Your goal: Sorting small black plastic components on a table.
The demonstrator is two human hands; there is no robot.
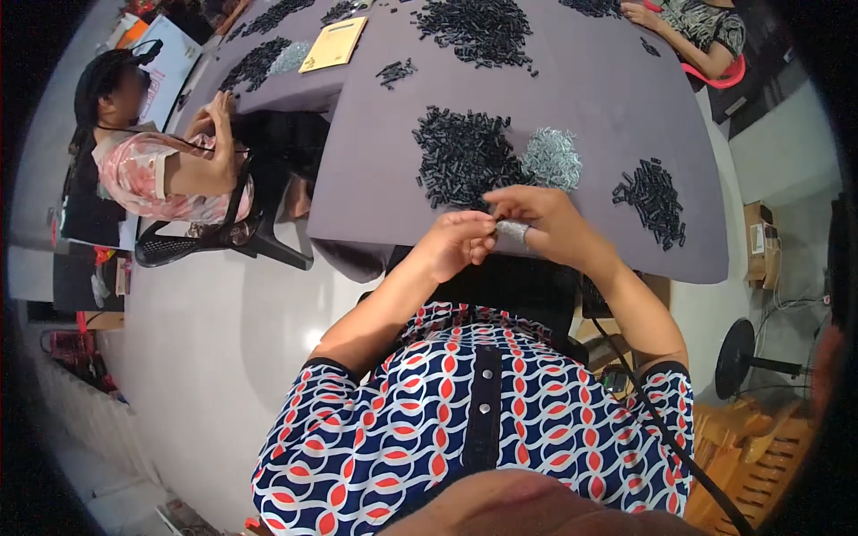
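My left hand [458, 243] and my right hand [552, 225] meet at the near edge of the cloth-covered table. Both have their fingertips pinched together; whatever sits between them is too small and covered to make out. A whitish wrap [512, 231] is around a finger of my right hand. Just beyond the hands lies a large heap of small black tubular pieces [465, 147]. Touching its right side is a smaller heap of clear, silvery pieces [552, 156]. Farther right, a separate pile of black pieces [651, 198] lies apart on the cloth.
More black pieces [478, 31] are heaped at the far side of the grey-purple tablecloth [366, 170]. A seated person [179, 170] works at the left beside a yellow booklet [334, 45]; another person [702, 36] sits far right. A black fan [736, 357] and wooden chair [746, 447] stand lower right.
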